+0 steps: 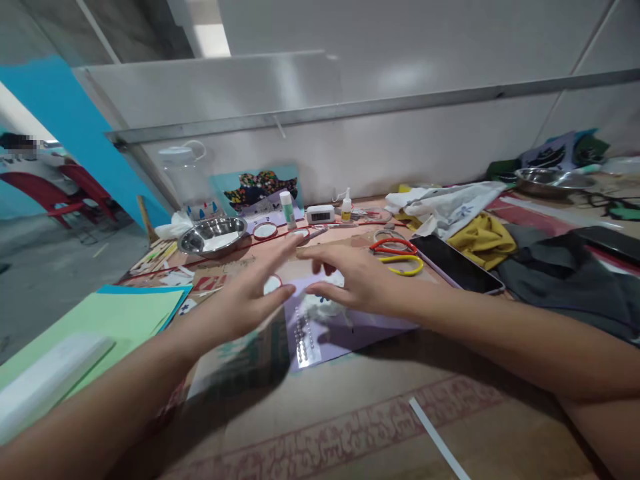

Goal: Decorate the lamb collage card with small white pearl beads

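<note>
My left hand hovers above the left side of a purple sheet, its fingers stretched out and apart, holding nothing. Opposite it, my right hand has bent fingers with a gap between thumb and forefinger, and nothing shows in the grasp. Beneath the right hand lies a white crumpled piece with blue marks, partly hidden by the fingers. A clear strip of small beads or gems rests on the sheet's left part. Just past my left fingertips is a round white disc with a red rim.
Scissors with red and yellow handles and a phone lie to the right. Behind stand a steel bowl, a glue stick, a small clock and a yellow-labelled bottle. Green paper lies left, cloth right.
</note>
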### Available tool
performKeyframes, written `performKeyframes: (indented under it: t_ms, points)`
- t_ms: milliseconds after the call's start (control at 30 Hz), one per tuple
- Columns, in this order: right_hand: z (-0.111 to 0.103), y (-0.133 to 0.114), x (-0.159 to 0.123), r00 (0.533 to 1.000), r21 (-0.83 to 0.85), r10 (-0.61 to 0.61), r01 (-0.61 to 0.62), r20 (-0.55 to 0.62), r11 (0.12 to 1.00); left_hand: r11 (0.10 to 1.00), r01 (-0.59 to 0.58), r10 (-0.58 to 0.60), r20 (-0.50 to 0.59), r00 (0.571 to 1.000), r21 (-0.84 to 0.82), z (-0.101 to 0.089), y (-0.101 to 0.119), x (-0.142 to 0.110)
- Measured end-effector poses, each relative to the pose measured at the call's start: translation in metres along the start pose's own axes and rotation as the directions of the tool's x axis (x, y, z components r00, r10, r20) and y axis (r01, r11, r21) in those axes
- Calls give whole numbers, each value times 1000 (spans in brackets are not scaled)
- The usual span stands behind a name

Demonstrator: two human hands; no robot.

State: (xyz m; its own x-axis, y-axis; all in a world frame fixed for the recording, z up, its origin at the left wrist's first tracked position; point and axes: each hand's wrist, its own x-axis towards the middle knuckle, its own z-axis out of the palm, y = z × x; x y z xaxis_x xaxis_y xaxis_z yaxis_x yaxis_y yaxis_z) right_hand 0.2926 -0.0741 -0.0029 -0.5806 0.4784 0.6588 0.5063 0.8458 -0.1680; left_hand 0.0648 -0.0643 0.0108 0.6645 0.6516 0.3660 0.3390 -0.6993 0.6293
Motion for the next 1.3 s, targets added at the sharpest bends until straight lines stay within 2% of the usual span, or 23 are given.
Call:
performKeyframes:
  t_ms: [33, 100, 167, 200, 267, 333, 400, 467, 533, 633, 767, 900, 1000, 1067, 1133, 1200, 1300]
  points:
    - [3, 0, -1, 1000, -4, -7, 7, 1, 1000, 984, 29, -26, 16, 1000, -173, 9, 4, -1]
    - [7, 1, -3, 999, -6, -36, 36, 37, 999, 908, 132, -106, 86, 991, -397, 23, 9, -4]
    - [8, 4, -3, 998, 11, 2, -2, 61, 1000, 855, 213, -161, 149, 976, -474, 29, 11, -6]
    - [7, 7, -3, 997, 24, 49, -50, 52, 998, 860, 229, -182, 144, 973, -457, 29, 11, -6]
    - [5, 14, -2, 987, 48, 164, -163, -2, 985, 920, 219, -213, 52, 976, -325, 23, 9, -5]
    - [5, 20, -2, 972, 80, 233, -230, -32, 970, 976, 207, -208, -22, 978, -63, 16, 3, -2]
    - [7, 24, -2, 966, 104, 257, -252, -39, 962, 987, 90, -92, 6, 996, 132, 11, -7, 0]
    - [11, 23, -3, 970, 128, 238, -232, -37, 964, 959, -128, 88, 164, 982, 252, 11, -16, 1]
    - [15, 19, -5, 978, 160, 208, -202, -24, 966, 907, -254, 128, 354, 926, 337, 12, -22, 0]
    - [20, 16, -7, 976, 190, 217, -216, 14, 958, 857, -307, 78, 485, 871, 413, 14, -20, -1]
    - [26, 20, -11, 974, 238, 228, -219, -13, 946, 843, -310, 43, 518, 854, 440, 11, -16, 0]
    - [29, 26, -15, 964, 269, 252, -221, -86, 937, 846, -312, 68, 494, 867, 432, 6, -28, -1]
    - [29, 25, -16, 954, 291, 292, -260, -71, 921, 882, -291, 82, 488, 869, 371, 4, -36, 0]
    - [27, 23, -15, 949, 320, 310, -278, -54, 906, 921, -226, 52, 474, 879, 318, 3, -35, 1]
    - [26, 20, -14, 945, 355, 327, -301, -13, 885, 953, -137, 18, 398, 917, 272, 1, -30, 3]
    - [24, 16, -13, 935, 400, 348, -345, 68, 849, 968, -74, 7, 269, 963, 242, -2, -24, 6]
    - [23, 8, -13, 909, 466, 368, -416, 196, 781, 965, -56, 27, 118, 993, 257, -5, -17, 8]
